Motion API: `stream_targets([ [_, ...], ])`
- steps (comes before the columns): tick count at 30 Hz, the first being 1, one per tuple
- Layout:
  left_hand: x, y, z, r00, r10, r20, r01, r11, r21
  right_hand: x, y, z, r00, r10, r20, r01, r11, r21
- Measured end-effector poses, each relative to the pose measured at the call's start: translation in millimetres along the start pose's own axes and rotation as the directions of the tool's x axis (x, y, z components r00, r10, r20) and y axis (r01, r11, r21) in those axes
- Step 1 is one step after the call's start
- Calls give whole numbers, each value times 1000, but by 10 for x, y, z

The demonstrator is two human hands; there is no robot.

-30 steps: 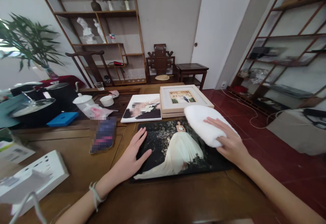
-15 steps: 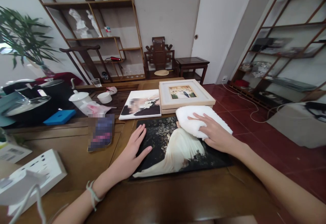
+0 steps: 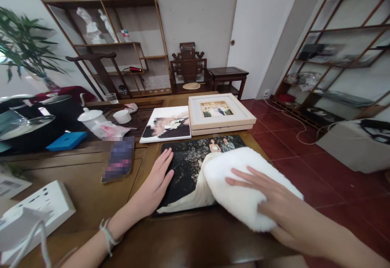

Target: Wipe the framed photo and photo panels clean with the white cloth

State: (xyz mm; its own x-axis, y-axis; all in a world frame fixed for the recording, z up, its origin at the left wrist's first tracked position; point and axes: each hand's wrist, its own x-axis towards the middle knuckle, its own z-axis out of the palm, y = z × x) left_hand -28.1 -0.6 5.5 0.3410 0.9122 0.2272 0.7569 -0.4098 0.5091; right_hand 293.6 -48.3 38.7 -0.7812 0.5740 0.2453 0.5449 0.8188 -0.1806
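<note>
A dark wedding photo panel (image 3: 185,178) lies flat on the wooden table (image 3: 183,235) in front of me. My left hand (image 3: 158,180) rests with outstretched fingers along the panel's left edge. Under my right hand (image 3: 268,195) is a folded, fluffy white cloth (image 3: 240,174); the thumb side grips it while the other fingers lie over its top. The cloth covers the panel's right part and its lower right corner. A couple printed near the panel's top edge is uncovered.
Behind the panel lie a white-edged photo album (image 3: 166,126) and stacked pale wooden picture frames (image 3: 222,113). To the left are a blurred dark packet (image 3: 118,160), a blue box (image 3: 67,141), a white teapot (image 3: 91,117) and a white power strip (image 3: 39,215).
My right hand has drawn the white cloth down toward me across the panel, uncovering the printed couple near the top. My left hand stays at the left edge.
</note>
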Motion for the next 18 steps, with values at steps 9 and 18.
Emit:
stream_targets([
  [9, 6, -22, -3, 999, 39, 3, -39, 999, -5, 535, 789, 70, 991, 99, -88, -103, 994, -35],
  [18, 11, -19, 9, 999, 27, -23, -26, 999, 25, 178, 253, 27, 999, 38, 4, -38, 998, -50],
])
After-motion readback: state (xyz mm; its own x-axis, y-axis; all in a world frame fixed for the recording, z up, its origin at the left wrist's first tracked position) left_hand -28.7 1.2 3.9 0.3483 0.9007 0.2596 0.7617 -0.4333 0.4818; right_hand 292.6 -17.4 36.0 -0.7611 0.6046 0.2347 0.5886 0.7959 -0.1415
